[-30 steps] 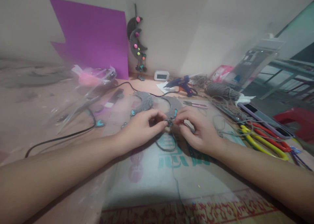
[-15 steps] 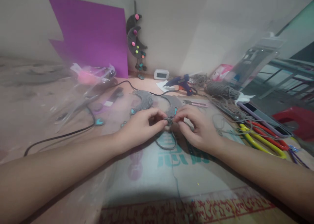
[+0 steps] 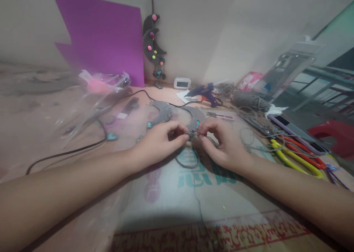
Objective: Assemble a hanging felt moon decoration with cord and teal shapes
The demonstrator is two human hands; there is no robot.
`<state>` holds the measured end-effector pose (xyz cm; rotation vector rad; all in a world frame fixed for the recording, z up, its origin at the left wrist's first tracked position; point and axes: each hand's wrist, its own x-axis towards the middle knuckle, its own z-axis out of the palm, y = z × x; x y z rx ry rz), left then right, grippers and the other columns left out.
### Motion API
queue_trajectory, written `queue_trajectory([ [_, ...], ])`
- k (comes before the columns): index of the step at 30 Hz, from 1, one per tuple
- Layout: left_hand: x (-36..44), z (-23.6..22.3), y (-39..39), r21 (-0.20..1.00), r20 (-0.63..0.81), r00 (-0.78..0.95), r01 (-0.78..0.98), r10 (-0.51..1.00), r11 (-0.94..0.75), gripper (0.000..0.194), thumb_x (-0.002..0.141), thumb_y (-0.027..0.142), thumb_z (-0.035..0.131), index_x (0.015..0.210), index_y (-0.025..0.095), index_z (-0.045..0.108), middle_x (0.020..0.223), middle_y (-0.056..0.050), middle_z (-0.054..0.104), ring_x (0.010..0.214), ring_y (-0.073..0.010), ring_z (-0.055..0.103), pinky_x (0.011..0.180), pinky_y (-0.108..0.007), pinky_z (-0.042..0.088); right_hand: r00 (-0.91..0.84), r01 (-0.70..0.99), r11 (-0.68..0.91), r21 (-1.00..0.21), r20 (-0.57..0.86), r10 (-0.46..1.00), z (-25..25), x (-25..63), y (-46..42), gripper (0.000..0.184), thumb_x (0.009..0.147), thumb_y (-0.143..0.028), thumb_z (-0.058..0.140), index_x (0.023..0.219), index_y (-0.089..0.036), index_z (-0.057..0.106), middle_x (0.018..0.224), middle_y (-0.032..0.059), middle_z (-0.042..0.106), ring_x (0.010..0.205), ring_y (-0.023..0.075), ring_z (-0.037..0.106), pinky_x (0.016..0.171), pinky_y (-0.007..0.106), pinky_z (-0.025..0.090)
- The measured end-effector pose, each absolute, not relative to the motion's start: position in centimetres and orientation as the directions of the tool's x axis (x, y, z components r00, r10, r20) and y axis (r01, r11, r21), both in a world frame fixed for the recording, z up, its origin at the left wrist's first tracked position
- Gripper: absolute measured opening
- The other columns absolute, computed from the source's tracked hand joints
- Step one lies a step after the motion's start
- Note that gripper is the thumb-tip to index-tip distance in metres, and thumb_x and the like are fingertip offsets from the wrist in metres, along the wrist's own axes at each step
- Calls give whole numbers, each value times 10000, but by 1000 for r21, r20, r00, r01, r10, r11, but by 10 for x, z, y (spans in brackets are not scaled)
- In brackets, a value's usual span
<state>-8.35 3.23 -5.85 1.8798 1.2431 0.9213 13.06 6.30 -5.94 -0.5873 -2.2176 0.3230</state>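
My left hand (image 3: 164, 139) pinches a knotted bit of grey yarn (image 3: 186, 166) between thumb and forefinger. Facing it, my right hand (image 3: 221, 141) pinches the same yarn from the other side, thumb and forefinger together. A loop of this yarn hangs below the fingertips onto the printed sheet. Just beyond my hands lie two grey yarn-wrapped crescents: the left crescent (image 3: 163, 112) with loose strands on it, the right crescent (image 3: 197, 114) partly behind my right hand. Small turquoise pieces (image 3: 198, 124) sit close to both. The knot itself is mostly hidden by my fingertips.
Behind stand a blue glue gun (image 3: 203, 91), a white digital clock (image 3: 182, 83) and a purple board (image 3: 107, 42). On the right are a grey yarn ball (image 3: 250, 101), a phone (image 3: 298, 134) and yellow-handled scissors (image 3: 295, 161). Thread snips (image 3: 219, 116) lie past my right hand.
My right fingertips have shifted slightly at the knot and now press closer together. My left hand keeps its pinch in about the same place. The view has tipped slightly.
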Motion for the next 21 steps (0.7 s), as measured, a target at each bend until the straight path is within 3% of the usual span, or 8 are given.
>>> queue_trajectory([
  [7, -84, -58, 32, 837, 187, 296, 451, 937, -309, 169, 910, 343, 567, 957, 212, 664, 938, -10, 715, 911, -187, 645, 831, -312, 500, -565, 387, 861, -330, 653, 505, -62, 131, 66, 200, 918, -128, 558, 1088, -233, 567, 911, 33, 663, 784, 165, 630, 712, 308, 540],
  [21, -84, -60, 32, 842, 194, 309, 434, 931, -320, 179, 914, 353, 561, 955, 213, 665, 928, -13, 722, 902, -189, 654, 813, -313, 505, -590, 398, 861, -316, 630, 504, -60, 131, 69, 108, 959, -182, 554, 1011, -225, 638, 942, 51, 713, 854, 189, 662, 768, 337, 545],
])
